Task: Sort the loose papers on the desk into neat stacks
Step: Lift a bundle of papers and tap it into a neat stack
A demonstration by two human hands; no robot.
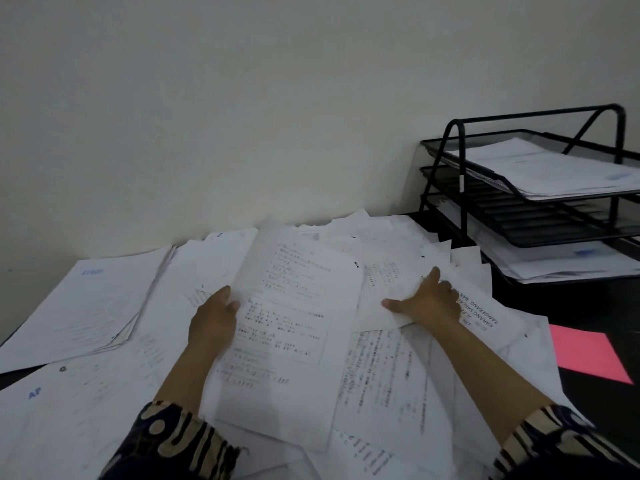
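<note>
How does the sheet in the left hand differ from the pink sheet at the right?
The sheet in the left hand is white and printed with text; the pink sheet looks blank. The left hand holds the white one lifted by its edge; the pink one lies flat, untouched, on the dark desk. Both are single sheets.

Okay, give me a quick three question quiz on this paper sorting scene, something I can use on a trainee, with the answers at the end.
1. True or false: the left hand holds a printed sheet by its left edge.
2. What colour is the lone paper at the right of the dark desk? A) pink B) green C) yellow
3. What does the right hand rest on?

Key
1. True.
2. A, pink.
3. The loose papers spread in front of the black tiered tray rack; whether its fingers grip a sheet cannot be told.
</note>
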